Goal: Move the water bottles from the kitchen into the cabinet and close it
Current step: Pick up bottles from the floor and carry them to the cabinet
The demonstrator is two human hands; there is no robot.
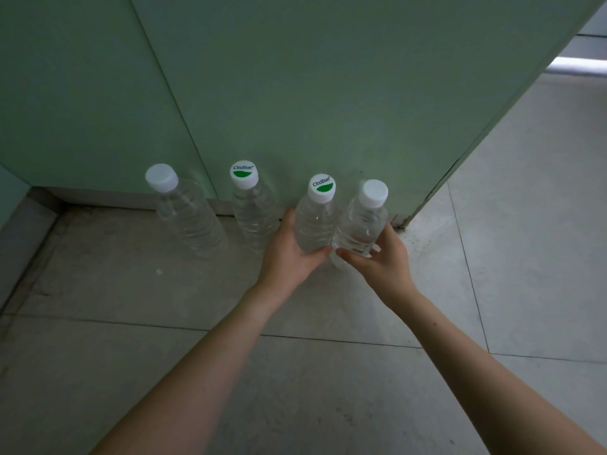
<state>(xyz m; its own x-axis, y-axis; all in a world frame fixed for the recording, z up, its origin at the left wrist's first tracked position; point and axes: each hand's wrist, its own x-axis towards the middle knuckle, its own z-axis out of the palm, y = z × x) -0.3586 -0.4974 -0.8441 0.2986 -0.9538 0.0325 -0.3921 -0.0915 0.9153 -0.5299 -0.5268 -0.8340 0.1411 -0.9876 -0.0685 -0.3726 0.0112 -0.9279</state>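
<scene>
Several clear water bottles with white caps stand in a row on the tiled floor against a pale green cabinet front (pixel 295 93). My left hand (pixel 292 254) is wrapped around the third bottle (pixel 317 221), whose cap has a green logo. My right hand (pixel 382 261) grips the rightmost bottle (pixel 361 224), with a plain white cap. These two bottles touch each other. To the left stand a plain-capped bottle (pixel 187 215) and a logo-capped bottle (pixel 254 215), both untouched.
The green cabinet's right corner (pixel 423 205) meets the floor just right of the bottles. Light tiled floor (pixel 525 257) extends to the right and toward me. A green wall (pixel 13 198) closes the left side.
</scene>
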